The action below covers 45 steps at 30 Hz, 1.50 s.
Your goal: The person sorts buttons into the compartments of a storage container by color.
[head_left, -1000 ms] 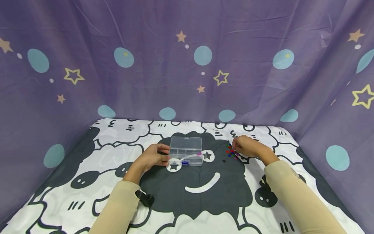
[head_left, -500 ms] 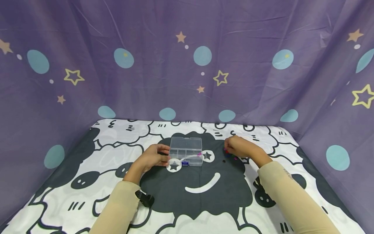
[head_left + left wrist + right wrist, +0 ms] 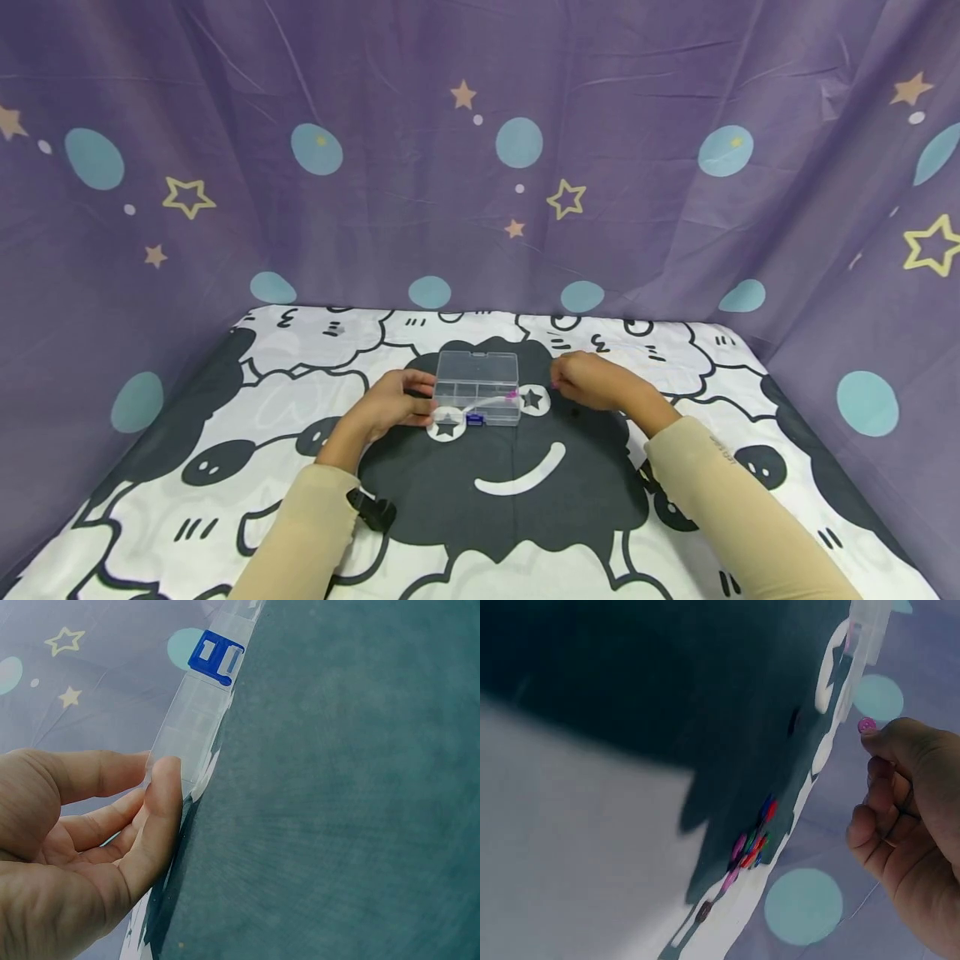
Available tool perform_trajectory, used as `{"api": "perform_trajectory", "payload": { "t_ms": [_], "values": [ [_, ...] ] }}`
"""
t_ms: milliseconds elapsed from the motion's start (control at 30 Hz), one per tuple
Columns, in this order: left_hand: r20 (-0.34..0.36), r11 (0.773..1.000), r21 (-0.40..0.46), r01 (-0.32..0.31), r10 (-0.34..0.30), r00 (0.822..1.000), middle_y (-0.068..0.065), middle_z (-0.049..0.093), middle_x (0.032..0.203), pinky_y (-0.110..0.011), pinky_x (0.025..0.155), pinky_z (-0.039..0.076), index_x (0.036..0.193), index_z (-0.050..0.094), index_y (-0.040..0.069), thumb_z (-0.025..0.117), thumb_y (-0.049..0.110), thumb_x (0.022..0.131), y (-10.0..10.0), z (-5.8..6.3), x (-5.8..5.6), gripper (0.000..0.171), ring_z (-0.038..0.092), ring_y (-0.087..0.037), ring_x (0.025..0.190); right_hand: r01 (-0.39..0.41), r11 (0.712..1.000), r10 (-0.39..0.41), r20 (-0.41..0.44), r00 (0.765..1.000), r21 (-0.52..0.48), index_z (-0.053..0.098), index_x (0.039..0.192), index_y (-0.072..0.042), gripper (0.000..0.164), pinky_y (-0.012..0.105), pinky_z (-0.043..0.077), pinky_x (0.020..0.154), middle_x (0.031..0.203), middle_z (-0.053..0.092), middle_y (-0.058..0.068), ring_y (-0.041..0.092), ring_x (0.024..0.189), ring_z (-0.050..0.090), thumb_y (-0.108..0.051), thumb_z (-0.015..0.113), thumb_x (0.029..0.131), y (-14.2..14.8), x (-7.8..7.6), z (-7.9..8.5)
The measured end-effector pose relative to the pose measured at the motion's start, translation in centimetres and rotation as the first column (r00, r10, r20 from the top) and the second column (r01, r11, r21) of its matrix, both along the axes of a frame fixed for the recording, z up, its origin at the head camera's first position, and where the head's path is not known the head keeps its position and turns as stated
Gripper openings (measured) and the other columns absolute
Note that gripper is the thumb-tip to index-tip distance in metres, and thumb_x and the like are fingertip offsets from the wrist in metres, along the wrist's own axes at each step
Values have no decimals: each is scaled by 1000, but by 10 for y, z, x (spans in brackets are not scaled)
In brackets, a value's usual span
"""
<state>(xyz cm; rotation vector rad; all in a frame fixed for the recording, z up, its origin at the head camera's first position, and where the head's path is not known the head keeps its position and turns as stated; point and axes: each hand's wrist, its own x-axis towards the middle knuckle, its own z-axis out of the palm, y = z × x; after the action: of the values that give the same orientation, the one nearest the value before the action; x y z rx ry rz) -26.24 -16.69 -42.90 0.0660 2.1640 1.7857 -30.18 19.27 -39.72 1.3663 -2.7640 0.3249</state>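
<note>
A clear plastic compartment box [image 3: 477, 367] lies with its lid raised at the back and a blue latch [image 3: 475, 420] on its front. My left hand [image 3: 393, 402] holds its left end, thumb at the front corner, as the left wrist view also shows at close range. Something small and pink [image 3: 513, 395] shows in the box's right compartment. My right hand [image 3: 592, 379] is in the air just right of the box, pinching a small pink button [image 3: 866, 725] between thumb and finger. Several coloured buttons [image 3: 750, 847] lie in a loose pile, hidden behind that hand in the head view.
A single dark button [image 3: 575, 412] lies apart from the pile, between it and the box. The cloth [image 3: 510, 517] under everything has a cartoon sheep print. A purple curtain [image 3: 420, 183] hangs behind and at the sides.
My right hand has come left from the button pile towards the box, now with a pink button in its fingertips. My left hand and the box stay where they were.
</note>
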Motion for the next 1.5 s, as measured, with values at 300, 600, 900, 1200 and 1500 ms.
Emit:
{"api": "perform_trajectory", "payload": {
  "t_ms": [300,600,900,1200,1500],
  "values": [
    [3,1000,0,-2,2,1000,-25,52,132,-37,77,66,140,53,-5,66,-13,93,0,1,-1,50,68,-26,93,-44,999,44,-50,998,-10,64,86,-11,15,28,49,64,81,54,-6,10,73,50,-2,60,97,-21,6,0],
    [-1,1000,-1,6,-6,1000,-26,51,132,-37,78,65,141,53,-6,66,-12,93,0,-1,1,50,68,-26,95,-43,999,44,-92,995,5,63,89,-12,12,28,47,63,84,54,-4,10,73,49,-3,62,98,-34,11,-6],
    [-6,1000,4,18,-18,1000,-26,50,133,-38,78,65,141,52,-6,67,-10,94,-2,-1,1,50,68,-28,96,-78,997,79,-152,985,10,66,95,-9,7,28,49,65,89,57,-1,11,76,50,-7,62,101,-46,13,-11],
    [-6,1000,-5,11,-11,1000,-26,51,133,-38,79,65,141,53,-5,67,-11,93,-1,0,1,50,68,-27,98,-62,997,67,-142,988,39,69,101,-7,7,30,55,72,96,64,2,13,83,57,-6,63,100,-52,13,-11],
    [-8,1000,-3,10,-10,1000,-26,51,132,-38,79,65,140,53,-6,67,-12,93,0,0,1,50,68,-27,98,-35,998,42,-128,991,51,68,97,-9,5,28,52,67,92,60,0,11,78,53,-8,64,100,-51,12,-11]
  ]
}}
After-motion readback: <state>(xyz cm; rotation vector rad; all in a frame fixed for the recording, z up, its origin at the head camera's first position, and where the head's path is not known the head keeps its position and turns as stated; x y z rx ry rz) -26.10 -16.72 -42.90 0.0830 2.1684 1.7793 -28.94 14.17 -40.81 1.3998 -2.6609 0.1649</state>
